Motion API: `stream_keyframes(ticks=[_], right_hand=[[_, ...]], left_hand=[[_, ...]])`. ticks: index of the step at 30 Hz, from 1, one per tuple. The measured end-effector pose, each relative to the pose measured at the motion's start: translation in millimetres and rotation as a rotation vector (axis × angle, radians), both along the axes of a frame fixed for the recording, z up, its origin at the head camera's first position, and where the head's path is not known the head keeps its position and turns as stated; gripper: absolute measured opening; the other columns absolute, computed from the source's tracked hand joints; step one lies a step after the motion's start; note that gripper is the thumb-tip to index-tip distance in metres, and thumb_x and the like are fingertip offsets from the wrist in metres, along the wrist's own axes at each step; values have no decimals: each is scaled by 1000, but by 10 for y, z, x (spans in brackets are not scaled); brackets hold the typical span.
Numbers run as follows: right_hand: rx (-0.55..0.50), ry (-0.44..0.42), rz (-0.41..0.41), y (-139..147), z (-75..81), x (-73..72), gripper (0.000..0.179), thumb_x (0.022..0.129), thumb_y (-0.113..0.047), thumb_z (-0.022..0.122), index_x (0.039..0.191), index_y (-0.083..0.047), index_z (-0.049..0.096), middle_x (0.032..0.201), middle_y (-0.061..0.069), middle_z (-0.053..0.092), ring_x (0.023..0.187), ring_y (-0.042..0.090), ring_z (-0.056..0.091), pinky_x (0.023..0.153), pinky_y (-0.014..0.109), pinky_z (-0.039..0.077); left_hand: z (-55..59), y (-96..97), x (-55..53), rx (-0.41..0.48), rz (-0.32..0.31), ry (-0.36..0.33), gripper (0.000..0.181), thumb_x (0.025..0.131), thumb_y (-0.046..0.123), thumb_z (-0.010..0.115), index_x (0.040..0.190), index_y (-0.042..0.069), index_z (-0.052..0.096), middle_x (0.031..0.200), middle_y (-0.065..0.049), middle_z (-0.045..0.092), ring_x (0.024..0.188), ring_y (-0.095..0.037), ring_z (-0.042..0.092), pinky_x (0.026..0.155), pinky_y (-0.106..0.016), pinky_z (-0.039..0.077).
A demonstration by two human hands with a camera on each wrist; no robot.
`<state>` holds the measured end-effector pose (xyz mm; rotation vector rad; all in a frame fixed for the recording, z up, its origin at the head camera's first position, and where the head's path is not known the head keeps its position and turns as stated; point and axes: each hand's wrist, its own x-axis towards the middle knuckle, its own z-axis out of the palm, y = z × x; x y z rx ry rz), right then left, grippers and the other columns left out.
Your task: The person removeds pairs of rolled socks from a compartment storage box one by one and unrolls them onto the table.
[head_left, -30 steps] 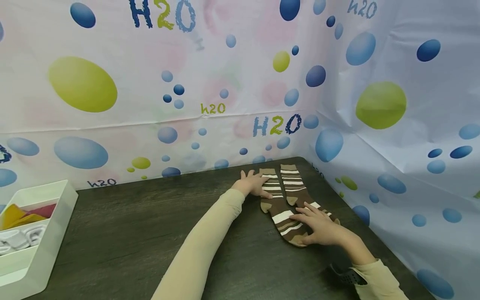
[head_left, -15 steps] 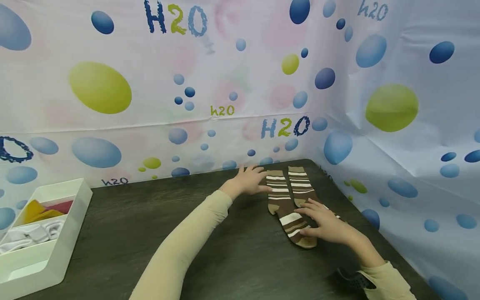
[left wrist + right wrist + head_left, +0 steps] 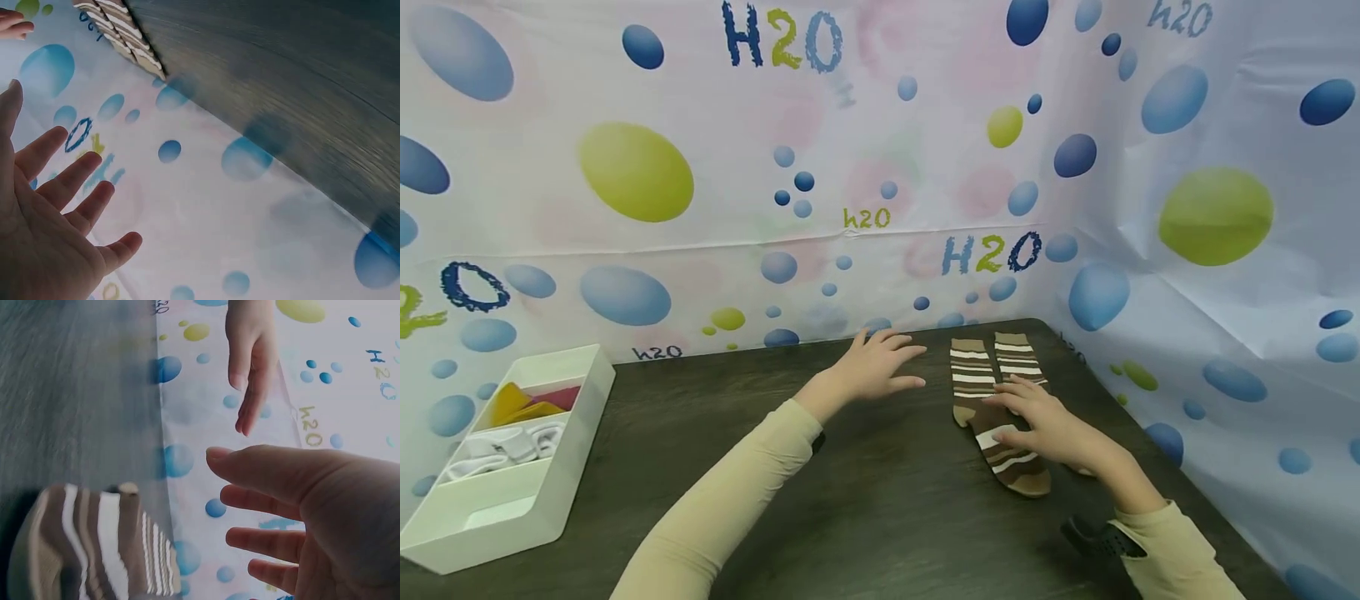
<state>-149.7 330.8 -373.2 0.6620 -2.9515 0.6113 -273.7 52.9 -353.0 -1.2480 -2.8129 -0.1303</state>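
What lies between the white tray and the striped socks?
In the head view, only bare dark tabletop separates the white tray from the striped socks; the left hand and sleeved forearm extend over it.

Back sheet [image 3: 722, 100], head view: large "H2O" [image 3: 784, 39] near top, dark blue, green, light blue; small green "h2O" [image 3: 867, 218] mid-sheet; second "H2O" [image 3: 991, 253] lower right, light blue, green, dark blue; small dark "h2O" [image 3: 657, 352] just above table [image 3: 700, 433]; cut-off "2O" [image 3: 449, 287] at left edge. Side sheet [image 3: 1187, 308]: blue-grey "h2O" [image 3: 1180, 17] at top; small mark [image 3: 1072, 347] near corner, illegible. Right wrist view: green "h2O", also "H2O", both turned sideways.
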Motion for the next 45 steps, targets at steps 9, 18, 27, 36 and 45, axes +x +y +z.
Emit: stream_keyframes(ticks=[9,18,27,36,45], right_hand=[[10,84,73,-313,84,-130,46,90,-27,69,129,-4,61,139,25,52,135,52,36,104,70,31],[25,71,109,-638,76,-201,45,90,-28,69,129,-7,61,143,22,50,139,48,33,106,69,31],[59,25,178,-973,-13,-256,47,90,-29,69,131,-8,59,145,21,47,142,48,28,107,70,29],[41,-3,217,-1154,-6,-292,47,91,-29,68,133,-9,58,148,18,46,144,45,27,109,67,29],[36,-40,265,-1356,19,-342,48,93,-31,66,134,-8,57,150,18,44,145,45,25,110,69,26]], left_hand=[[40,-555,265,77,61,8,60,95,55,51,148,27,43,155,-6,40,146,-32,31,115,-64,19],[65,-1051,605,156,166,2,59,95,52,55,147,26,44,154,-7,41,144,-34,33,114,-67,20],[-40,-1604,899,189,251,67,59,93,49,60,145,25,47,152,-8,44,142,-35,37,111,-69,23],[-85,-2117,1126,222,390,91,57,93,46,62,143,22,50,149,-12,47,138,-40,39,106,-71,26],[-106,-2478,1280,234,469,110,55,93,48,60,140,20,54,144,-15,51,135,-43,41,103,-71,26]])
